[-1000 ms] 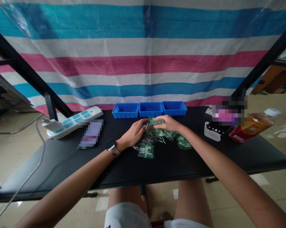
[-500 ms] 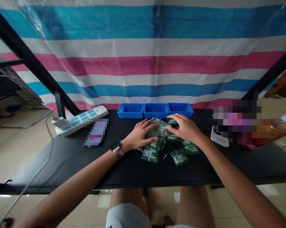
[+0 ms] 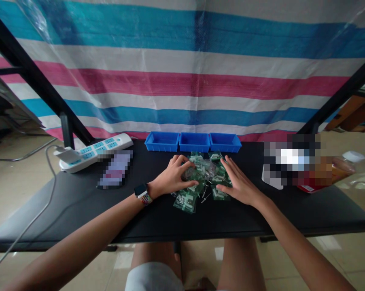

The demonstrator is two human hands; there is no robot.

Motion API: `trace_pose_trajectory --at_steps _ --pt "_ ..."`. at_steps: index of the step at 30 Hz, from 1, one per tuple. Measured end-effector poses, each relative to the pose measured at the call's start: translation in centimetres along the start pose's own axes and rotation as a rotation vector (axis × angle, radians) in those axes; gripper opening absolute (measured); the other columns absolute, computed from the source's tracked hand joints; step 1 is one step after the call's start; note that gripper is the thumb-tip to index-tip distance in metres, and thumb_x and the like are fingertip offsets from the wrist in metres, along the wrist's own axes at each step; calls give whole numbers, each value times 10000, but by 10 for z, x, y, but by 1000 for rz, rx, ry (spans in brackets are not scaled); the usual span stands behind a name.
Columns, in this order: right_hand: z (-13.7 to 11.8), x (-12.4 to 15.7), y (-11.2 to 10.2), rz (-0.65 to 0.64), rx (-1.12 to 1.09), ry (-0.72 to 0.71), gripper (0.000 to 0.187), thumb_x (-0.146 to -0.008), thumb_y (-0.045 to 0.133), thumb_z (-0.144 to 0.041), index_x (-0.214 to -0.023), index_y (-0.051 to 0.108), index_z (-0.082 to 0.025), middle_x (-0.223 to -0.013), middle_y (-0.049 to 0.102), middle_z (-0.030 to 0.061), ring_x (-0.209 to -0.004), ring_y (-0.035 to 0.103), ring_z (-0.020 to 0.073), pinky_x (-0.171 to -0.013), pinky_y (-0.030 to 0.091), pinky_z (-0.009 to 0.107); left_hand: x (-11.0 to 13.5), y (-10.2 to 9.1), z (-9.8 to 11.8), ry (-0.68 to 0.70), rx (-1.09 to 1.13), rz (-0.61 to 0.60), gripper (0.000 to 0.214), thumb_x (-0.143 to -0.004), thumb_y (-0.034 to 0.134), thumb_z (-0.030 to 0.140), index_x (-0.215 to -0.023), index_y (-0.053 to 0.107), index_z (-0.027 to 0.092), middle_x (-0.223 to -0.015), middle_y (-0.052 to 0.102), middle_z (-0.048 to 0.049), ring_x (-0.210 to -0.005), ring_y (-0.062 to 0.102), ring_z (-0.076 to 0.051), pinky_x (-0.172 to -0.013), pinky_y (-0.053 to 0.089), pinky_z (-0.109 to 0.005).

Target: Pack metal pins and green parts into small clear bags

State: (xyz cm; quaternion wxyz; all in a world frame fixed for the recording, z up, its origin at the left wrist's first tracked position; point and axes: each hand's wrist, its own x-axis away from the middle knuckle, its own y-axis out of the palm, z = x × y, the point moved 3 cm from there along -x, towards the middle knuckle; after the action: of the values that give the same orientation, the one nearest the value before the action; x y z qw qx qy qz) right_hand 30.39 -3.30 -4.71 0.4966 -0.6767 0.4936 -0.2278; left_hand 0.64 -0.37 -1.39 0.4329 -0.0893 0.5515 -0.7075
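A heap of small clear bags with green labels and metal parts [image 3: 204, 171] lies at the middle of the black table [image 3: 79, 202]. My left hand [image 3: 172, 178], with a watch on its wrist, rests on the heap's left side, fingers curled loosely over the bags. My right hand [image 3: 238, 184] lies flat against the heap's right side, fingers stretched out. One bag [image 3: 185, 200] sits at the near left edge of the heap, and a loose screw [image 3: 205, 197] lies beside it.
Three blue bins [image 3: 193, 142] stand in a row behind the heap. A white power strip [image 3: 94, 150] and a blurred flat object [image 3: 115, 174] lie at the left. A white device [image 3: 272, 178] and a tipped bottle [image 3: 334, 167] are at the right. Striped tarp hangs behind.
The bags were spread wider half a second ago; both hands have pushed them together into a tighter heap. My right hand has moved left and nearer, drawing the right-hand bags in.
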Motion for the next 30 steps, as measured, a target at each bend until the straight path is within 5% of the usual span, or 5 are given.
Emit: trace_pose_trajectory --at_steps 4,10,19,26,30 --pt "4 -32 -2 -32 8 -100 953 -996 645 -655 -1749 223 -253 -1811 226 170 -1692 174 372 -1350 221 625 1 0 7 61 56 -32 653 -890 762 712 -1337 667 245 -1525 530 -163 -1453 439 -415 -1211 439 -634" --pt "-16 -35 4 34 -25 -205 810 -1018 645 -592 -1701 321 -301 -1700 453 139 -1581 431 363 -1318 310 638 3 6 7 157 30 -141 966 -832 775 782 -1629 460 336 -1757 354 -143 -1626 247 -484 -1276 293 -719" --pt "-44 -56 17 127 -53 -254 573 -1062 610 -493 -1571 498 -256 -1444 629 156 -1375 590 363 -1187 492 589 0 2 13 106 -57 -10 686 -916 725 726 -1399 628 249 -1507 599 -157 -1372 566 -379 -1169 427 -554" --pt "-58 -68 0 173 7 -302 492 -1027 665 -419 -1481 609 -238 -1388 632 156 -1318 609 370 -1145 523 566 0 1 9 44 -56 31 625 -933 714 710 -1335 644 237 -1453 629 -148 -1344 575 -370 -1176 394 -560" --pt "-68 -74 -14 210 -46 -389 353 -933 744 -284 -1283 719 -247 -1329 647 139 -1266 618 351 -1110 542 536 2 -4 9 42 -9 42 443 -1012 653 523 -1362 626 253 -1423 646 -122 -1332 576 -349 -1162 404 -540"
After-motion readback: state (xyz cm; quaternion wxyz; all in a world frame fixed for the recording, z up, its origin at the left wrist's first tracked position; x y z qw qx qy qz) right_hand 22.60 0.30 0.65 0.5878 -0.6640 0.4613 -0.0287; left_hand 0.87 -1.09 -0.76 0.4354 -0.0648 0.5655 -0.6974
